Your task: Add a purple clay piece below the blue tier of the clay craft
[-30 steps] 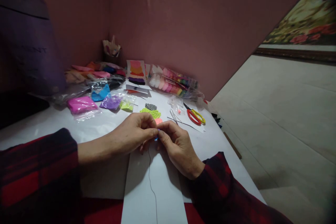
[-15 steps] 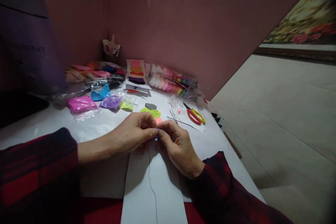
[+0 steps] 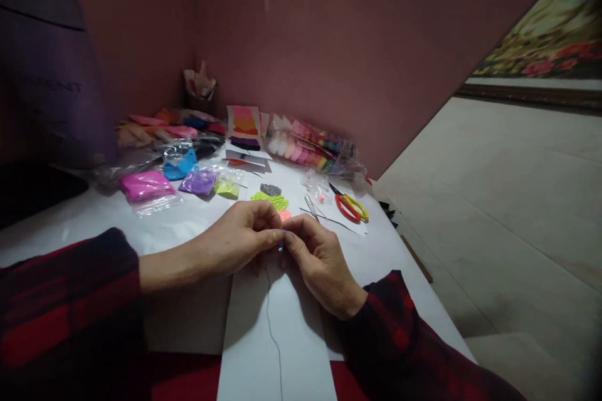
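My left hand and my right hand meet over a white paper strip, fingertips pinched together. Between them is a small blue-purple bit of clay, mostly hidden by the fingers. A thin dark line runs down the paper below the hands. Just beyond the fingers lie textured patches of clay on the paper: a grey one, a lime-green one and a coral one, the last partly covered by my hands.
Scissors and a slim metallic tool lie to the right. Bags of pink clay, purple clay and blue clay sit at left. A pack of many colours rests against the wall, beside a striped card.
Both hands stay in place, still pinching. The small blue-purple bit between the fingertips has turned slightly and looks more upright.
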Available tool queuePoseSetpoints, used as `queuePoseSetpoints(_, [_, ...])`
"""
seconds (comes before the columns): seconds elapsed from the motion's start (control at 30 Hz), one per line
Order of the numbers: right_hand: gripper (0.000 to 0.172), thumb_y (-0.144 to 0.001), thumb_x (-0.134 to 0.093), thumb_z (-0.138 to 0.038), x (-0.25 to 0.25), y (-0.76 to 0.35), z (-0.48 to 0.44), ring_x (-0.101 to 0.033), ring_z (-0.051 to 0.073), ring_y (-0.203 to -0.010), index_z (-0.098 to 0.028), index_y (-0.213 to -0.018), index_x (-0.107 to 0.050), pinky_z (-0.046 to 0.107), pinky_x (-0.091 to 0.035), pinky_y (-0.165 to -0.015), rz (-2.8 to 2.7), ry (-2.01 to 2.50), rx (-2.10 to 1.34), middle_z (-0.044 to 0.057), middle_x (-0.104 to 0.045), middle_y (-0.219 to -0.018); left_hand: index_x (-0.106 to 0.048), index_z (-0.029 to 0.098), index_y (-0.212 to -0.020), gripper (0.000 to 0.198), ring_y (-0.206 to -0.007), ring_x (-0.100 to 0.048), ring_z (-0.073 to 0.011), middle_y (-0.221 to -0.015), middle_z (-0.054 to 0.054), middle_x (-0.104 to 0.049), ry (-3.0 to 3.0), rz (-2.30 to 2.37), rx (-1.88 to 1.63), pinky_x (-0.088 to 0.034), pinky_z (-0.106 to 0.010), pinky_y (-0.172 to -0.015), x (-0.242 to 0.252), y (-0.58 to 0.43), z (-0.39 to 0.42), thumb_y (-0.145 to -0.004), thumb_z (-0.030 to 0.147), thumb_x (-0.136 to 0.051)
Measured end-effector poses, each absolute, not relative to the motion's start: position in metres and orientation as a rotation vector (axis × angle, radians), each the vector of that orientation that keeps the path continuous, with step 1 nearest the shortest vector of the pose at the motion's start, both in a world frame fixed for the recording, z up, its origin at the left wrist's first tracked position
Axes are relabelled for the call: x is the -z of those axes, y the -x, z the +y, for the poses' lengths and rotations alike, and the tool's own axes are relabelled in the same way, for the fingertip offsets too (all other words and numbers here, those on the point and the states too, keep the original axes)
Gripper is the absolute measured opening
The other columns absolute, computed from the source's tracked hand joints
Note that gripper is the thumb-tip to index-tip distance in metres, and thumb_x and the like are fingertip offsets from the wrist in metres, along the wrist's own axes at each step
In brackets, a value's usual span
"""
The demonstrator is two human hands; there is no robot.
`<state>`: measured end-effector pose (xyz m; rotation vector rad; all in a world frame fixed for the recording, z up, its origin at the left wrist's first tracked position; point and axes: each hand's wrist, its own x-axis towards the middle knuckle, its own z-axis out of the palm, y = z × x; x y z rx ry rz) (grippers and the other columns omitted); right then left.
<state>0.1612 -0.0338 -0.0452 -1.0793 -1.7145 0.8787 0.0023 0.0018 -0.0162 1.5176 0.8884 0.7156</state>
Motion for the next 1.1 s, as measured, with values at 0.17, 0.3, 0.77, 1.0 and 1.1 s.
queuePoseSetpoints(0.17, [0.01,-0.092,-0.05,-0.023,0.0457,-0.1613,-0.0327,-0.054,0.011,-0.058,-0.019,-0.091,-0.059,0.027,-0.045,-0.055,-1.717,1.094,-0.878,0.0,-0.059,-0.073,-0.049,0.017,-0.07,0.01,-0.038,-0.047,-0.0084,-0.047,0.007,-0.051,-1.504,0.884,-0.718,-0.039,-0.02,-0.037,0.0181,-0.0026,0.002,-0.076,0.016,-0.057])
queuePoseSetpoints(0.3, [0.01,-0.093,-0.05,-0.024,0.0464,-0.1609,-0.0324,-0.054,0.012,-0.058,-0.018,-0.091,-0.058,0.027,-0.045,-0.055,-1.717,1.095,-0.882,0.001,-0.06,-0.073,-0.049,0.017,-0.07,0.01,-0.038,-0.048,-0.0082,-0.048,0.007,-0.052,-1.498,0.892,-0.719,-0.039,-0.02,-0.037,0.0182,-0.0022,0.0018,-0.076,0.016,-0.057])
queuePoseSetpoints(0.77, [0.009,-0.091,-0.05,-0.022,0.0449,-0.1609,-0.0316,-0.053,0.011,-0.055,-0.017,-0.088,-0.057,0.026,-0.044,-0.053,-1.735,1.108,-0.873,0.0,-0.057,-0.07,-0.048,0.018,-0.069,0.011,-0.037,-0.047,-0.0084,-0.046,0.007,-0.051,-1.509,0.893,-0.691,-0.038,-0.02,-0.037,0.0205,-0.0024,0.0025,-0.078,0.016,-0.055])
queuePoseSetpoints(1.0, [0.009,-0.092,-0.049,-0.021,0.0442,-0.1599,-0.0325,-0.053,0.011,-0.054,-0.017,-0.088,-0.057,0.026,-0.043,-0.053,-1.761,1.121,-0.851,-0.001,-0.057,-0.068,-0.048,0.019,-0.07,0.011,-0.038,-0.048,-0.0089,-0.047,0.006,-0.053,-1.521,0.896,-0.668,-0.038,-0.021,-0.038,0.0208,-0.0014,0.0014,-0.078,0.017,-0.055])
queuePoseSetpoints(1.1, [0.009,-0.092,-0.049,-0.021,0.045,-0.1604,-0.0329,-0.052,0.011,-0.055,-0.017,-0.089,-0.057,0.026,-0.043,-0.053,-1.774,1.123,-0.842,-0.001,-0.056,-0.066,-0.048,0.019,-0.069,0.011,-0.038,-0.048,-0.0089,-0.047,0.006,-0.052,-1.533,0.912,-0.662,-0.038,-0.021,-0.039,0.0202,-0.0007,0.0014,-0.077,0.016,-0.055])
